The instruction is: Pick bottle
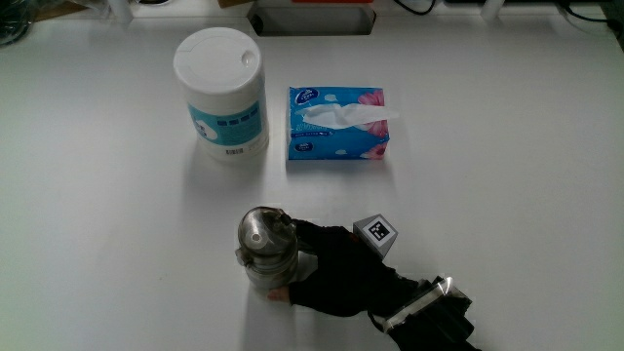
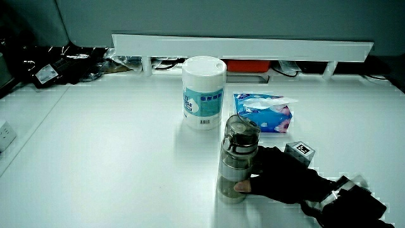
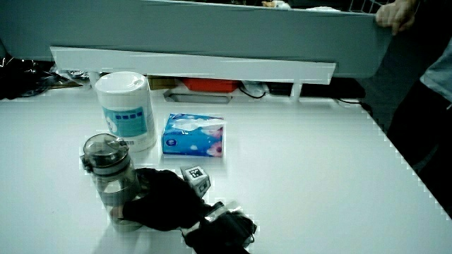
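Note:
A clear bottle (image 1: 265, 249) with a grey metal lid stands upright on the white table, nearer to the person than the wipes canister. It shows in both side views (image 2: 237, 158) (image 3: 109, 176). The hand (image 1: 327, 268) in its black glove is wrapped around the bottle's lower body, fingers curled on it, with a bare fingertip showing at the base. The patterned cube (image 1: 376, 234) sits on the back of the hand. The hand also appears in both side views (image 2: 281, 177) (image 3: 166, 201).
A white wipes canister (image 1: 221, 93) and a blue tissue box (image 1: 337, 124) stand side by side, farther from the person than the bottle. A low white partition (image 2: 240, 47) runs along the table's edge, with cables and a red object under it.

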The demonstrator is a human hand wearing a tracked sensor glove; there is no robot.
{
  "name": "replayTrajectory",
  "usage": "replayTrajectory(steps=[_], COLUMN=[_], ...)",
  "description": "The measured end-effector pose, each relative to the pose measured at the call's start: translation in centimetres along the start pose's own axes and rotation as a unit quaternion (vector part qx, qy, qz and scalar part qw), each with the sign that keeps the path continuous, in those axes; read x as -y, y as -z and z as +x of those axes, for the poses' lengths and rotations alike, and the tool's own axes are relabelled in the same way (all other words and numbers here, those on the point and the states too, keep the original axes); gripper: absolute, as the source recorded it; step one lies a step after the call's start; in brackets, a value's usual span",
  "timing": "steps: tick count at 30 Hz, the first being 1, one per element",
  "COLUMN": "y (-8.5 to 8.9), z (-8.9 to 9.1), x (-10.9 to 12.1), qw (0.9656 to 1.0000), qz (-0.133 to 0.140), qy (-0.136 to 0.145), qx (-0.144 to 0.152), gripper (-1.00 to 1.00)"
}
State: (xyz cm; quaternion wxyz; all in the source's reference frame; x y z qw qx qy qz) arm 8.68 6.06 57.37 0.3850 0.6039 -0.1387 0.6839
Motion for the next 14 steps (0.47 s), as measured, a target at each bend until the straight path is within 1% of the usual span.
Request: replayTrajectory(steps=[1, 2, 4, 6, 7, 8, 9, 10, 11, 14], y=[-0.1, 0.0, 0.0, -0.2, -0.3, -0.3, -0.5, -0.6, -0.8, -1.5], z=[0.0, 0.0, -0.1, -0.5, -0.7, -1.3, -1.5, -2.1, -2.6, -4.3], x=[0.0, 0.1, 0.1, 0.1, 0.1, 0.2, 0.2, 0.3, 0.4, 0.8], qw=[0.9999, 0.9999, 1.0000, 0.9999, 0.9999, 1.0000, 0.9999, 0.9999, 0.9999, 0.9996], qz=[0.005, 0.007, 0.004, 0.006, 0.002, 0.002, -0.001, -0.003, -0.001, -0.002], qy=[-0.009, -0.001, -0.002, -0.011, -0.010, -0.007, -0.016, -0.016, -0.016, -0.027], qx=[0.008, 0.007, 0.005, 0.002, 0.007, -0.001, 0.002, -0.001, 0.005, -0.010], gripper=[1.00, 1.00, 1.00, 1.00, 1.00, 1.00, 1.00, 1.00, 1.00, 1.00])
